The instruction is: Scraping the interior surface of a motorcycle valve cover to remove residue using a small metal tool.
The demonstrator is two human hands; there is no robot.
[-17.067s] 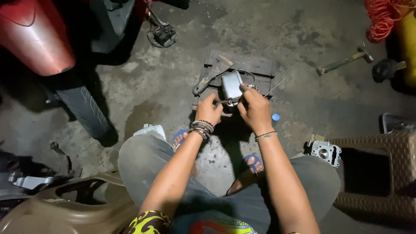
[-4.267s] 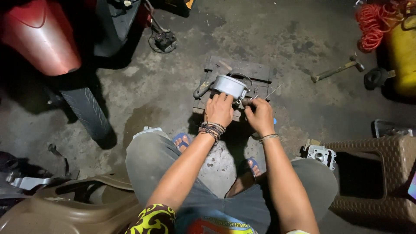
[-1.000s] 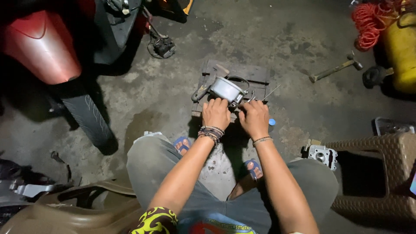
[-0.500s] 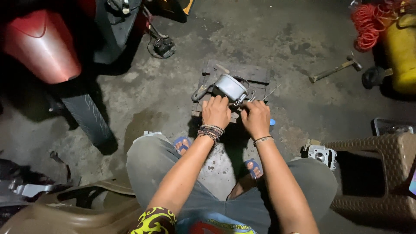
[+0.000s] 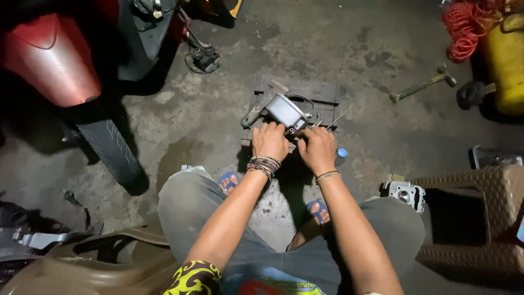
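Note:
A grey metal engine part rests on a small dark wooden pallet on the concrete floor in front of my knees. My left hand, with braided bands on the wrist, grips the near side of the part. My right hand presses against its right end, fingers curled around something small that I cannot make out. A hammer-like tool with a grey handle lies on the pallet left of the part. A thin metal rod pokes out to the right.
A red motorcycle's rear cover and tyre stand at left. A hammer, orange coiled hose and yellow tank lie at upper right. A brown wicker stool and a metal cylinder block sit at right. A blue cap lies near my right hand.
Both hands stay on the engine part on the pallet. The part has tilted slightly and my hands have shifted a little; the view has barely moved.

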